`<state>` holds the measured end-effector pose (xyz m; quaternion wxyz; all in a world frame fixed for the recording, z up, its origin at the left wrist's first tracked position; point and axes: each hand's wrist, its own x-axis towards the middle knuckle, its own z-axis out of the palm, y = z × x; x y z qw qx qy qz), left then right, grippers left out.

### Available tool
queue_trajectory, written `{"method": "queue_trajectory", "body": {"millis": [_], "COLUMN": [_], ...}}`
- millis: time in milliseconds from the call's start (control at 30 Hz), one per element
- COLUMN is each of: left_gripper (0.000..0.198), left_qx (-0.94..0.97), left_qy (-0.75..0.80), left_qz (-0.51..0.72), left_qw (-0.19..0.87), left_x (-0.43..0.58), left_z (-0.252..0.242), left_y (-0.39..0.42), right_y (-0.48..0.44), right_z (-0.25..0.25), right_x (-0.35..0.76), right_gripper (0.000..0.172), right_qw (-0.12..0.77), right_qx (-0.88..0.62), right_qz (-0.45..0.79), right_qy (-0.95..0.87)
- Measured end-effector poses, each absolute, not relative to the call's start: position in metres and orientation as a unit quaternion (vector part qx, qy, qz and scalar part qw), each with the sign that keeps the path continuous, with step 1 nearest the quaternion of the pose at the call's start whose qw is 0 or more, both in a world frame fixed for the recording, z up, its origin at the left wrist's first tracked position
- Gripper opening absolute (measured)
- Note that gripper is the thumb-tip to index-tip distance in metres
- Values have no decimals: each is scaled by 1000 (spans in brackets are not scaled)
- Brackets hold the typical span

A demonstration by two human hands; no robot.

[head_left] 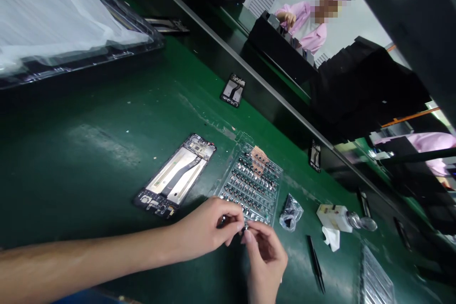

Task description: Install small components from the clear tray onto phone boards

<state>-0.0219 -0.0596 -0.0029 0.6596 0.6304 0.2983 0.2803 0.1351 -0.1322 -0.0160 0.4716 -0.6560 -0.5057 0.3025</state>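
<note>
Bench: long dark green rubber mat [81, 161] running diagonally under everything, with pale scuffs, edged by a straight metal strip [228, 52].

Upper left: large flat panel in a black frame [76, 59], covered with white film (its contents hidden).

Beyond the bench: stacked black foam blocks [366, 90], plus a co-worker in a pink smock [308, 23], hands well apart from the two at the mat.

Left of the hands: black smartphone frame [174, 175], lying open with a ribbon cable across its pale back.

Under the hands: transparent plastic tray [251, 185], holding rows of small dark parts, with a copper-coloured patch [258, 159] near its far end.

Left hand: left hand [203, 228], fingers curled and nearly closed, tips at the tray's near edge.

Right hand: right hand [265, 261], thumb and fingers pinched almost shut, meeting the left fingertips.

Held: tiny dark part [243, 229], gripped between both hands' fingertips (too small to identify).

Right of the hands: pair of black tweezers [316, 263], lying on the mat, just past a small plastic bag of black parts [291, 213].
</note>
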Motion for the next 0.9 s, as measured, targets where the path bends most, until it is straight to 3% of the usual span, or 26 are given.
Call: {"method": "queue_trajectory", "body": {"millis": [100, 267, 567, 633, 800, 900], "left_gripper": [24, 21, 20, 19, 26, 25], "left_qx": [637, 544, 519, 497, 446, 464], "left_qy": [285, 244, 245, 257, 291, 315], "left_qz": [281, 271, 288, 307, 361, 410], "left_qw": [659, 756, 767, 770, 766, 719], "left_x": [-22, -21, -20, -19, -25, -44], "left_z": [-4, -5, -7, -10, -8, -5], "left_y": [-58, -56, -55, -55, -43, -26], "right_y": [-130, -126, -122, -108, -25, 43], "right_z": [-14, -13, -12, -1, 31, 34], "right_x": [134, 136, 139, 144, 146, 133], "right_gripper": [16, 20, 17, 17, 26, 27], "right_qw": [496, 538, 544, 511, 328, 296], "right_qx": [-637, -578, -611, -625, -679, -702], "right_qz": [389, 473, 419, 397, 269, 198], "right_qy": [-443, -391, -394, -437, -599, -617]}}
